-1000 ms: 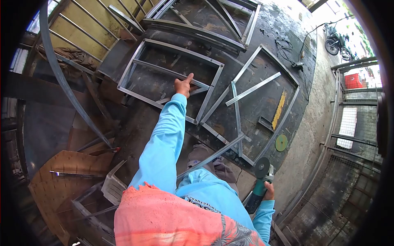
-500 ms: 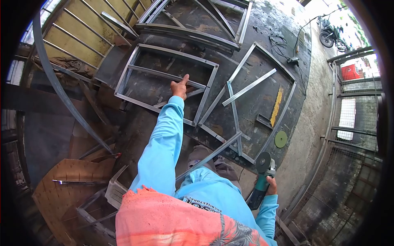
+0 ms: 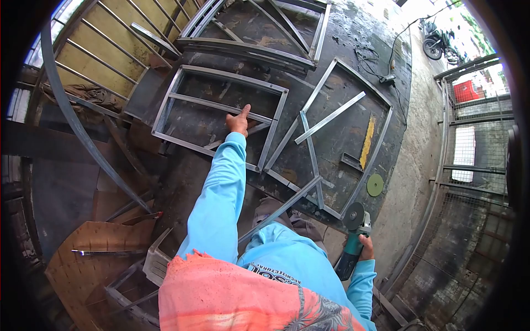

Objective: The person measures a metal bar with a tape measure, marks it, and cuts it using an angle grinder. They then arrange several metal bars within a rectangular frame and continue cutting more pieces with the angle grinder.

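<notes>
My left hand (image 3: 237, 122) reaches forward to the rectangular metal frame (image 3: 218, 77), gripping its middle crossbar (image 3: 199, 101) with the thumb laid over the bar. Low on the right side, my right hand (image 3: 366, 247) is wrapped around the body of a green angle grinder (image 3: 353, 243). The grinder's dark disc (image 3: 354, 215) faces up near the table's edge, and part of the grip is hidden. Beside the first frame lies a second, larger metal frame (image 3: 361, 77), with a loose square tube (image 3: 330, 118) across it.
The frames lie on a dark worktable (image 3: 353, 149). A green disc (image 3: 375, 185), a yellow strip (image 3: 367, 142) and a short channel piece (image 3: 351, 161) are at its right. More frames (image 3: 248, 43) sit at the back. A curved metal bar (image 3: 83, 127) rises at left; a power cord (image 3: 393, 55) runs behind.
The whole view has shifted slightly, so the frames and table sit a little further left. My left hand stays at the crossbar, and the grinder remains in my right hand.
</notes>
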{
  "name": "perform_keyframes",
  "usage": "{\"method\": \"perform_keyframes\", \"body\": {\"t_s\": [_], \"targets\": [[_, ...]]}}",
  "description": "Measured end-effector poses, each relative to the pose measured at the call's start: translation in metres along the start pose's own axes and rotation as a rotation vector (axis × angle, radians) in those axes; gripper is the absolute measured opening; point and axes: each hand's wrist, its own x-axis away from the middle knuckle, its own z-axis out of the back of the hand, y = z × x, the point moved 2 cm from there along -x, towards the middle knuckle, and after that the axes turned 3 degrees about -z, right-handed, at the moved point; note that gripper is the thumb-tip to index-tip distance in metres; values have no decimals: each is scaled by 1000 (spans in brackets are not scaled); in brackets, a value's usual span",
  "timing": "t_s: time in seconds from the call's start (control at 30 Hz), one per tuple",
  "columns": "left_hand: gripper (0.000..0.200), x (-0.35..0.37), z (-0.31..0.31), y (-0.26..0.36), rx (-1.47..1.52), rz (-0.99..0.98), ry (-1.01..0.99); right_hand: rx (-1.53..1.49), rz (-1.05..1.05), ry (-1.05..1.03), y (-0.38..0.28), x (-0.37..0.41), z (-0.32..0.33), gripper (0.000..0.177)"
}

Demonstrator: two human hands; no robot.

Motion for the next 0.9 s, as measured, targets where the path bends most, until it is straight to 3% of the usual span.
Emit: {"method": "perform_keyframes", "body": {"t_s": [0.07, 0.1, 0.17, 0.23, 0.33, 0.37, 0.43, 0.47, 0.53, 0.63, 0.8, 0.9], "targets": [[69, -4, -1, -4, 12, 46, 51, -22, -3, 40, 6, -3, 10, 64], [86, -13, 2, -15, 79, 54, 2, -36, 43, 45, 4, -3, 7, 64], [86, 5, 2, 4, 0, 50, 52, -65, 9, -35, 7, -6, 12, 65], [79, -50, 9, -48, -112, -103, 83, -43, 7, -63, 8, -8, 15, 66], [96, 9, -2, 14, -64, -141, 90, -55, 15, -49, 4, -16, 5, 65], [97, 6, -1, 13, -213, -207, 159, -79, 24, -20, 2, -11, 6, 64], [85, -2, 4, 8, -285, -268, 124, -44, 47, 39, 9, -14, 28, 56], [89, 24, 2, 34, -238, -179, 45, -79, 27, 24, 9, -15, 31, 49], [61, 49, -2, 56, -81, -387, -32, -101, 6, 6, 12, -24, 46, 48], [36, 74, 3, 66, 105, -328, -213, -126, -31, 13, 10, -33, 63, 59], [32, 152, 26, 60, -216, -397, -424, -279, 108, -119, -1, -48, 74, 70], [31, 199, 42, 40, -317, -291, -533, -435, 73, -164, 7, -70, 105, 71]]}}
